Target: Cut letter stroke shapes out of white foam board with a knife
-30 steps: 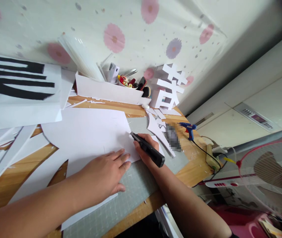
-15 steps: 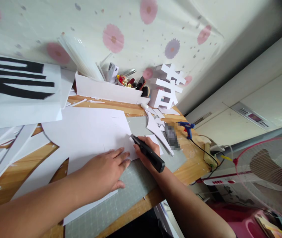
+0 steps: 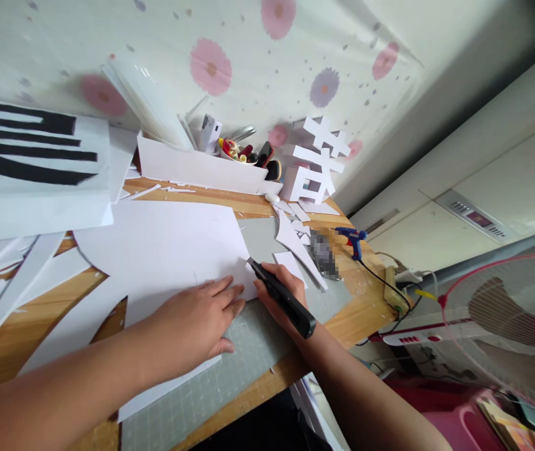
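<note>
Your wooden worktop (image 3: 37,326) carries a grey cutting mat (image 3: 249,351) at its near edge, and everything else sits around that mat. The big white sheet (image 3: 164,250) lies across the mat's left half and spreads off it onto the wood. Far left of the mat, a printed sheet (image 3: 23,156) with thick black strokes lies on other paper.

Behind the mat, against the flowered wall, stands a long open white box (image 3: 192,169). It holds a leaning bundle of clear sticks (image 3: 140,100), a small white block (image 3: 208,128) and a clutter of red and black tools (image 3: 249,153); you cannot tell them apart at this size. Just right of the box, behind the mat's far corner, a white cut-out character (image 3: 319,163) stands upright.

Your hands are close together on the mat. Your left hand (image 3: 197,319) lies flat, fingers spread, pressing the white sheet down. Your right hand (image 3: 279,291) is closed around a black utility knife (image 3: 286,299), whose tip meets the sheet's right edge over the mat. White offcuts (image 3: 296,241) lie on the mat's right part, and a blue glue gun (image 3: 352,238) rests just beyond its right edge.
</note>
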Demonstrator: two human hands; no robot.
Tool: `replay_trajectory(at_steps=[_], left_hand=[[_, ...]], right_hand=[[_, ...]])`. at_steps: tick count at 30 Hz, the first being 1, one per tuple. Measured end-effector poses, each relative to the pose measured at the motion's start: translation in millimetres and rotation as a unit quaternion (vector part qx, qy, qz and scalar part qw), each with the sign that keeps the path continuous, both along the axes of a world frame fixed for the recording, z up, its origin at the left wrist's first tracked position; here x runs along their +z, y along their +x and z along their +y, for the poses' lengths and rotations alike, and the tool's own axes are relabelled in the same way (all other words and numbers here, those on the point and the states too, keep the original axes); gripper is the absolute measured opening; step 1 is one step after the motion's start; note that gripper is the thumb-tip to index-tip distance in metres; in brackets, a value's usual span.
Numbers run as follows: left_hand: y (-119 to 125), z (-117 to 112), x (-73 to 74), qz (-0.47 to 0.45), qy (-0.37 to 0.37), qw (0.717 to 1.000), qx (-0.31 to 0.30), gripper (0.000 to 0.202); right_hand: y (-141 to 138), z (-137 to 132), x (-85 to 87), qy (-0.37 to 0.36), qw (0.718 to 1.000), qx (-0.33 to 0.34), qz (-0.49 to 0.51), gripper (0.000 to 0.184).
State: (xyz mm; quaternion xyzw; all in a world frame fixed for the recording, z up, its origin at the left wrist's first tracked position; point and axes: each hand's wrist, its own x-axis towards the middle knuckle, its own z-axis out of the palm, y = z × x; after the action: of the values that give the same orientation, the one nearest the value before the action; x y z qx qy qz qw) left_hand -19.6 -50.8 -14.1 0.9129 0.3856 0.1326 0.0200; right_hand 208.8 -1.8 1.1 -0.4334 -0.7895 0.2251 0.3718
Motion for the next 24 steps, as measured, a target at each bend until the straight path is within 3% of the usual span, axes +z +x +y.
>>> replay_trajectory(at_steps=[8,16,24], left_hand=[[-1.5,-0.1,-6.3,-0.002,0.019,1.0,-0.012,0.065],[-0.6,0.1,-7.0,0.012,0.041,0.999,-0.009,0.067],[-2.5,-1.8,-8.6,-0.012,0.058,0.998,-0.009,0.066]], right_hand=[[1.0,0.7,-4.2,-0.012,0.998,-0.049,0.042,0.022],[-1.3,9.0,-8.2,0.02,0.999,-0.014,0.036,0.022],[-1.4,10.0,-8.7,0.037,0.999,-0.023,0.024,0.022]])
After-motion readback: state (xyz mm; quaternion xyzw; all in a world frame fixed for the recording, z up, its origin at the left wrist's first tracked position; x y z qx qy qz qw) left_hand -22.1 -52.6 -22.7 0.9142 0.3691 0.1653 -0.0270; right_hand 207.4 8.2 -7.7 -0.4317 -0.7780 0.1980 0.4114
